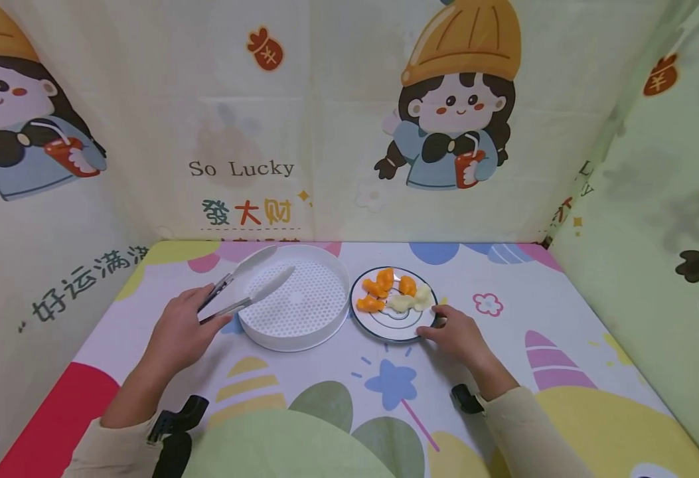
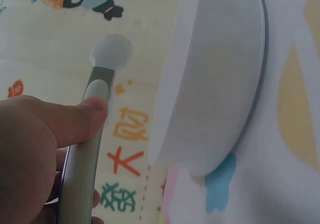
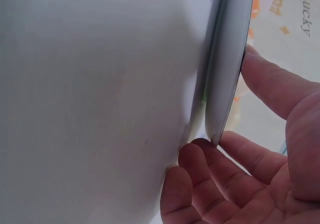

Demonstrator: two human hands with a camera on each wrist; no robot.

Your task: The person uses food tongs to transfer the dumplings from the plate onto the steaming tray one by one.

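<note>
My left hand [image 1: 183, 328] grips a pair of tongs [image 1: 265, 287] with pale tips, its thumb lying along one arm in the left wrist view. The tongs' two arms are spread apart over the left part of a round white steamer tray [image 1: 295, 342] with a perforated bottom. To the right of the tray is a white plate [image 1: 379, 326] with a dark rim. Orange dumpling-shaped pieces [image 1: 376, 288] and pale dumpling-shaped pieces [image 1: 401, 303] lie on it. My right hand [image 1: 458, 333] holds the plate's right rim, thumb over the edge and fingers at its side and below.
The table [image 1: 325, 372] has a printed cartoon cover. A patterned cloth wall [image 1: 337, 133] rises behind it, with more cloth at left and right. Black wrist devices [image 1: 178, 421] sit on both forearms. The tray and the plate stand nearly side by side.
</note>
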